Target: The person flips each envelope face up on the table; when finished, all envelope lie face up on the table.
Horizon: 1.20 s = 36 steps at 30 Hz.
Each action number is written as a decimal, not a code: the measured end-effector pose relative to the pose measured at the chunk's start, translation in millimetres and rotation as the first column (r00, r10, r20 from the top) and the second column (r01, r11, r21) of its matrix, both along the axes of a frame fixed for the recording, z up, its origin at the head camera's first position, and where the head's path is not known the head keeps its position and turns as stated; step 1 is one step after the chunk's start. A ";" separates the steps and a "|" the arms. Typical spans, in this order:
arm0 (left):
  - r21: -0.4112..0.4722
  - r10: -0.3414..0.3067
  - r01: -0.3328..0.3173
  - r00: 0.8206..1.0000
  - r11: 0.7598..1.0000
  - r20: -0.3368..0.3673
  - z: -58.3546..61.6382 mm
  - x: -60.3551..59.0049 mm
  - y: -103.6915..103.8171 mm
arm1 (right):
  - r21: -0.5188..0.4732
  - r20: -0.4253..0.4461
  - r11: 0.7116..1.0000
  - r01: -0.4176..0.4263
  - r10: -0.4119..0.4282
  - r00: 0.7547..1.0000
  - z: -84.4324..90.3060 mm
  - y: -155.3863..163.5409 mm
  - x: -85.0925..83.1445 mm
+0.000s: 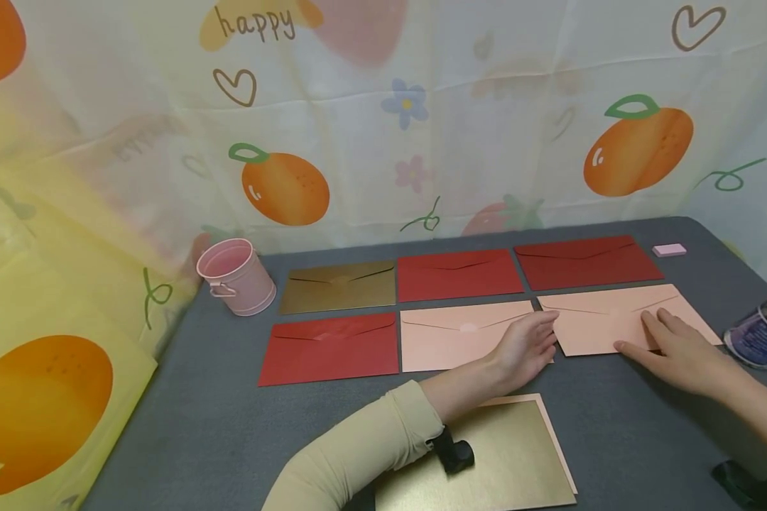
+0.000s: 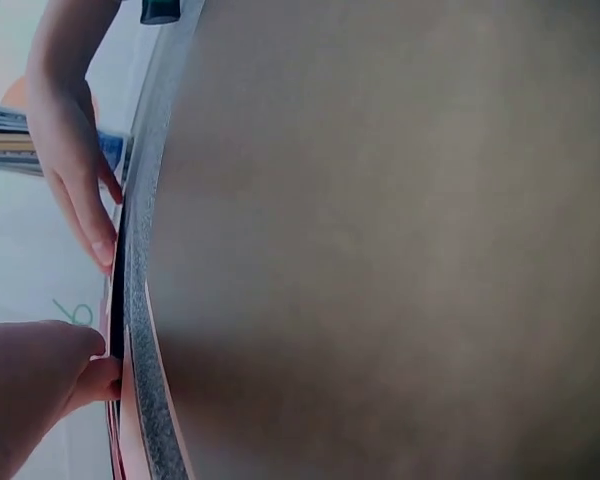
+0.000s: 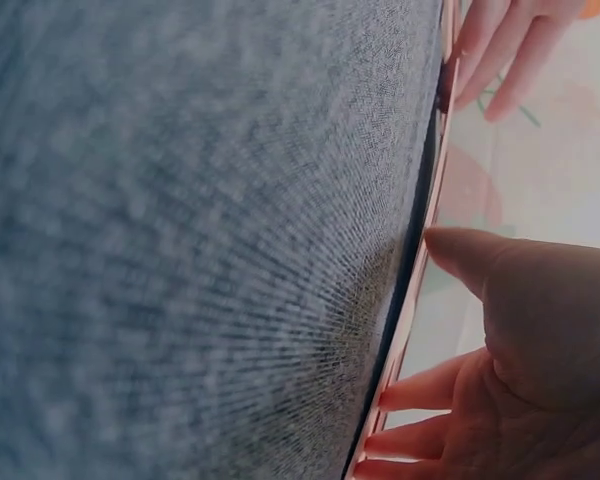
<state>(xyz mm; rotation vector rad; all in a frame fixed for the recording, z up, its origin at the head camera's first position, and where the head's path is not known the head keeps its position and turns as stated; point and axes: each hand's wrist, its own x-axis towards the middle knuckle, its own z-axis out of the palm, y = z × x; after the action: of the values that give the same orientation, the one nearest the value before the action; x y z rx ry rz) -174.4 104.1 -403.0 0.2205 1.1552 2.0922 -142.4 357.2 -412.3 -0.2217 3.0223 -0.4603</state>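
My right hand (image 1: 687, 358) rests on the right-hand pale pink envelope (image 1: 591, 330), fingers spread over its right part and thumb at its near edge. At that envelope's left edge is my left hand (image 1: 527, 348), its fingertips touching there. The left forearm passes over the gold sheet (image 1: 518, 454). Beside it, the other pale pink envelope (image 1: 444, 344) is partly hidden under the left hand. In the right wrist view the thumb and fingertips (image 3: 415, 395) of the right hand touch the pink envelope edge. Both hands also show low along the tabletop in the left wrist view.
Behind lie a gold envelope (image 1: 358, 287), a red one (image 1: 454, 277) and a darker red one (image 1: 588, 262). Another red envelope (image 1: 332, 351) lies front left. A pink bucket (image 1: 243, 284), a small pink block (image 1: 669, 250) and a pen holder (image 1: 763, 337) stand around them.
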 end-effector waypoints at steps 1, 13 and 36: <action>0.001 -0.008 0.008 1.000 1.000 -0.002 -0.2 -0.4 -0.2 | 0.007 0.003 1.000 0.003 -0.003 1.000 0.3 -0.3 0.0; -0.001 -0.033 0.033 0.999 0.999 -0.018 12.1 5.0 -20.3 | 0.038 -0.063 0.999 -0.015 0.017 0.998 2.0 -8.7 -0.3; -0.929 -0.931 -0.094 0.037 0.359 -0.364 19.7 61.8 -154.4 | -0.122 -0.112 0.832 -0.541 0.530 0.841 16.4 -136.6 61.4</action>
<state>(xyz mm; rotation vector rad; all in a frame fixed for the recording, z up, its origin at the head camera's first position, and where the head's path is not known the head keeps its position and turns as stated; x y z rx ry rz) -112.6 -50.3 -383.3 1.4390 2.1305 0.2418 -81.0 220.7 -395.9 -1.0844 2.8005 -0.6256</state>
